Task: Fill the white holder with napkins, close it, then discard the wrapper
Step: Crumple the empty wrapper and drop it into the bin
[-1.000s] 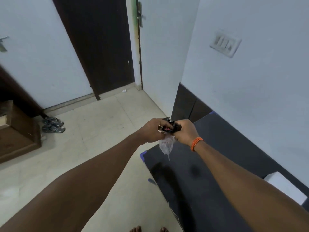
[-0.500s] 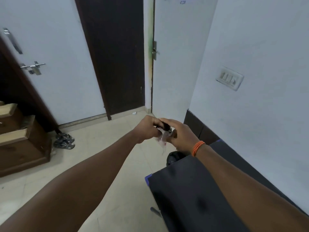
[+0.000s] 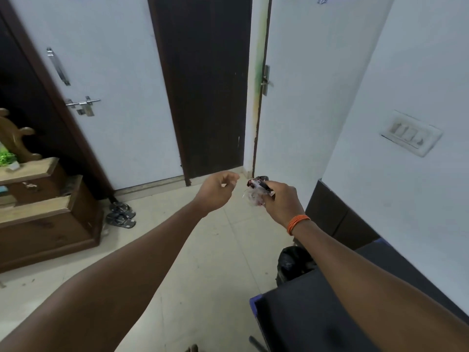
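Soft, even indoor light fills the view, moderately bright, with no glare and no hard shadows. The pale walls (image 3: 406, 72) carry a bluish cast. Motion blur smears the switch plate (image 3: 411, 133) at 3 o'clock and the door latch (image 3: 82, 104) at 10 o'clock. Wide-angle distortion bends the door frames toward the edges.

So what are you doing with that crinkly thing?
A person is holding a crumpled plastic wrapper in the right hand. The left hand is beside it, open and holding nothing. A black bin stands on the floor just below, at the end of a dark table, so the wrapper looks headed there.
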